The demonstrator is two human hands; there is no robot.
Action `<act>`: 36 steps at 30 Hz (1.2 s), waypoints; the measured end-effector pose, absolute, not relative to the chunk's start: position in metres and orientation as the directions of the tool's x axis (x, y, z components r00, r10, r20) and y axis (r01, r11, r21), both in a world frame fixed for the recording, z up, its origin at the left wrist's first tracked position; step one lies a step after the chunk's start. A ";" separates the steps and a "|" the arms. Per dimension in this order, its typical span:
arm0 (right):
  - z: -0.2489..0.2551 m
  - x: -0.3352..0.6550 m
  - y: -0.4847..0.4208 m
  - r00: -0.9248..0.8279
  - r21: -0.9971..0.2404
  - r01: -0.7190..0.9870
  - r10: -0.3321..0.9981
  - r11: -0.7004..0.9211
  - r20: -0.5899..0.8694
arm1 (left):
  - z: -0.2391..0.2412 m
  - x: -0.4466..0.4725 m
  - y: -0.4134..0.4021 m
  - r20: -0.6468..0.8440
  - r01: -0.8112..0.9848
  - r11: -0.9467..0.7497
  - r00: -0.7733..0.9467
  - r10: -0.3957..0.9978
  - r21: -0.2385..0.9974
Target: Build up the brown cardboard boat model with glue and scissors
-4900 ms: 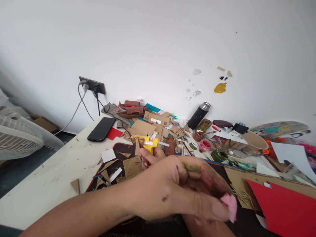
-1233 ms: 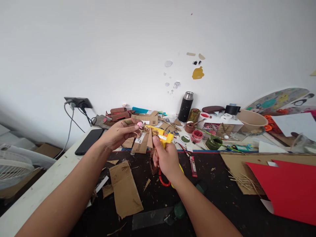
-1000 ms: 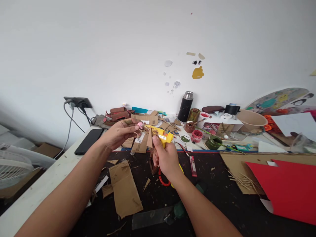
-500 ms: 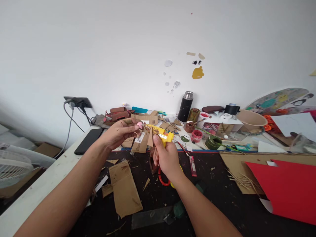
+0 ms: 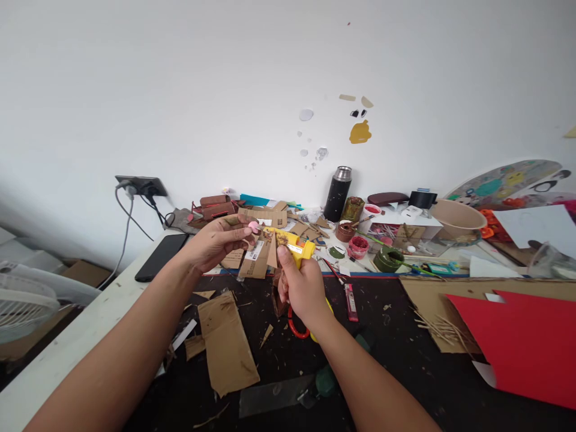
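Observation:
My right hand (image 5: 300,285) is wrapped round a yellow hot glue gun (image 5: 297,247), which is stained brown toward its nozzle and points left. Between the fingertips of my left hand (image 5: 220,240) is a small pink round piece (image 5: 254,227). The gun's nozzle end is right beside the pink piece; whether they touch I cannot tell. Both hands are raised over the back part of the work mat. Behind the gun lie cardboard pieces (image 5: 252,264), one with a white label. Red scissors handles (image 5: 297,327) show below my right hand.
A cardboard strip (image 5: 229,342) lies on the dark mat, with red paper (image 5: 517,348) at the right. Along the back stand a black flask (image 5: 337,195), paint jars (image 5: 358,247) and a beige bowl (image 5: 463,216). A phone (image 5: 161,258) lies at left, near a fan (image 5: 27,300).
The glue gun and my right hand have shifted very slightly left. My left hand keeps the pink piece in nearly the same place.

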State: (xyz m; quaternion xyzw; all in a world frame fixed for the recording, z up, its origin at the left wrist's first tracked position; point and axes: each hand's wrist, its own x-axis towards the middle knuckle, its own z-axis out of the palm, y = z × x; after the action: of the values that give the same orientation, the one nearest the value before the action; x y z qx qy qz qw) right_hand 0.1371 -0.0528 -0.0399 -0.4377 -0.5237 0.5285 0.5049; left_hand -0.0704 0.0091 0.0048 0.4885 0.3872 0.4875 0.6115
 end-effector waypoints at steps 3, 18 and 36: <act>-0.040 0.137 -0.053 -0.113 -0.996 -0.071 0.992 0.051 0.059 | 0.004 -0.071 0.009 0.001 -0.211 0.047 0.223 0.975 0.976; -0.037 0.138 -0.054 -0.110 -0.997 -0.056 0.992 0.047 0.053 | 0.004 -0.074 0.010 0.028 -0.228 0.026 0.229 0.973 0.973; -0.040 0.138 -0.052 -0.089 -0.997 -0.052 0.995 0.048 0.053 | 0.002 -0.071 0.009 0.007 -0.176 0.036 0.242 0.970 0.984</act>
State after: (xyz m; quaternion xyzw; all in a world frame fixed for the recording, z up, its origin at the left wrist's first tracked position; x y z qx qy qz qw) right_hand 0.1384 -0.0522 -0.0404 -0.4515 -0.5219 0.5216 0.5017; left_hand -0.0713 0.0088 0.0024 0.5063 0.3920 0.4748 0.6037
